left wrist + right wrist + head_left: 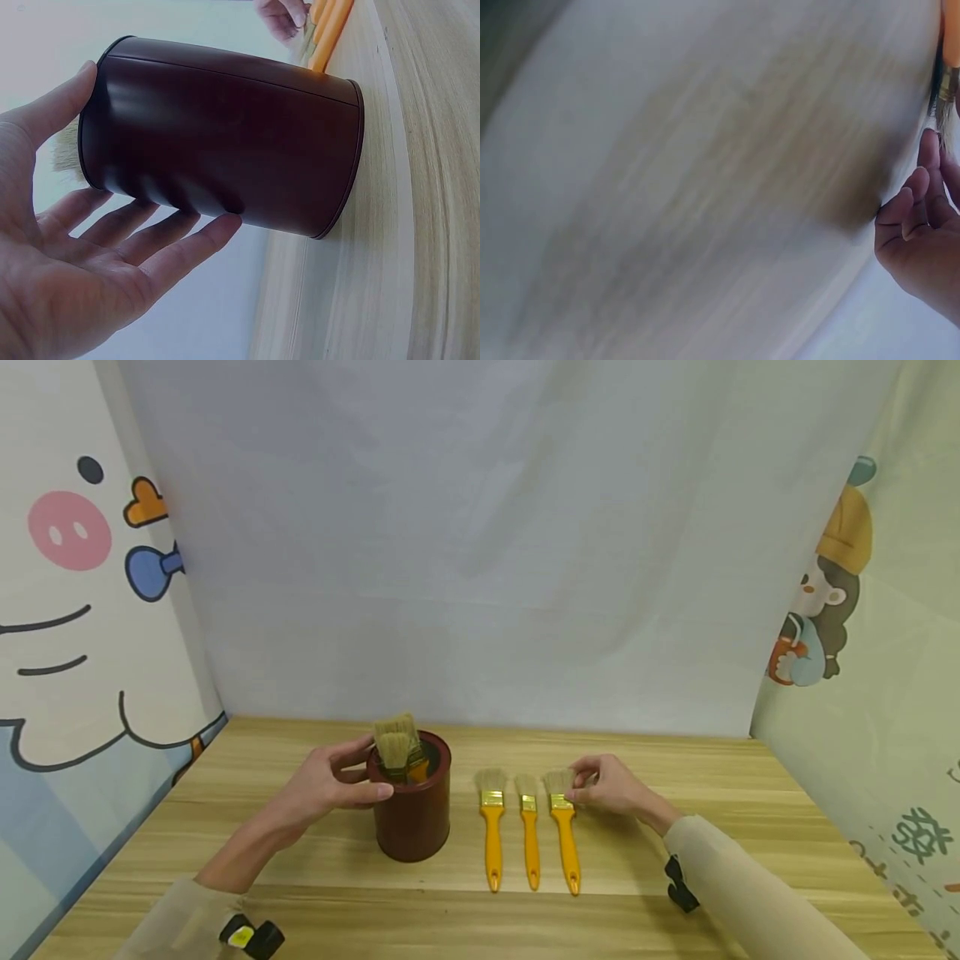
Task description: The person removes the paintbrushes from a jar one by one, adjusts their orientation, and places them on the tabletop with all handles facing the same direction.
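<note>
A dark red cylindrical pot (412,822) stands upright on the table, with paintbrushes (397,745) bristles-up inside it. My left hand (330,785) holds the pot from its left, thumb near the rim; the left wrist view shows the fingertips along the pot's side (225,135). To the right lie three yellow-handled paintbrushes, bristles pointing away: a wide one (492,831), a narrow one (529,831) and the rightmost paintbrush (564,839). My right hand (611,785) pinches this last one at the bristles' right edge. Its bristles (945,131) show between finger and thumb in the right wrist view.
Everything stands on a wood-grain table (337,893). Behind its far edge hangs a plain pale cloth (480,552). Printed cloths with cartoon figures border the left (67,635) and right (862,693) sides.
</note>
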Motion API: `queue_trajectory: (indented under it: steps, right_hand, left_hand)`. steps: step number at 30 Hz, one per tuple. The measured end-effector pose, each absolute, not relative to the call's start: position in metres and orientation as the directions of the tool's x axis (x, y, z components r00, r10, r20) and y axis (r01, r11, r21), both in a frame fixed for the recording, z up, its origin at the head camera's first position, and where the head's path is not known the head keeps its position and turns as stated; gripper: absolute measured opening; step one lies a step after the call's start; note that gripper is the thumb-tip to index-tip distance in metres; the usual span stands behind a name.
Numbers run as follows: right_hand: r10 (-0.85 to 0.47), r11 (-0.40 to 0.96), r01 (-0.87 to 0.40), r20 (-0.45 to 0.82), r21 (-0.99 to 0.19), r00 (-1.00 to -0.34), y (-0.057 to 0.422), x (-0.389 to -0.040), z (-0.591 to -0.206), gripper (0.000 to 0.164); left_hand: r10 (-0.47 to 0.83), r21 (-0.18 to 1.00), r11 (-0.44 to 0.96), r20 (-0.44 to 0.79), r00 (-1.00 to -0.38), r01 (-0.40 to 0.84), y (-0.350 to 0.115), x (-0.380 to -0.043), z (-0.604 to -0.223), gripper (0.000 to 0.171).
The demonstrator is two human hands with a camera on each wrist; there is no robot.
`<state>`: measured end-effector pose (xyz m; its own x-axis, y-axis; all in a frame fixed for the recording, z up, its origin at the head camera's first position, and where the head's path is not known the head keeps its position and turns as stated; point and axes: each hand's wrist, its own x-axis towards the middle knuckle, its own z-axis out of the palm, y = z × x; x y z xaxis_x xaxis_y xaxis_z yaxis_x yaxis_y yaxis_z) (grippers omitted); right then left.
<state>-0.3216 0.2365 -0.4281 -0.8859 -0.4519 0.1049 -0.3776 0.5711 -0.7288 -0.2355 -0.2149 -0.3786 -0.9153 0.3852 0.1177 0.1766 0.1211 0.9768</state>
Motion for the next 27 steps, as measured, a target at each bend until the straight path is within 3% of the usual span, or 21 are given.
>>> queue_trajectory:
  steps: [27]
  right_hand:
    - [-0.458,0.594,-0.374,0.083,-0.712,-0.885,0.2371,-0.3216,-0.4250,0.040]
  left_hand:
    - [0.389,0.977,0.120,0.116,-0.914,0.175,-0.2148,-0.2360,-0.3794,0.094]
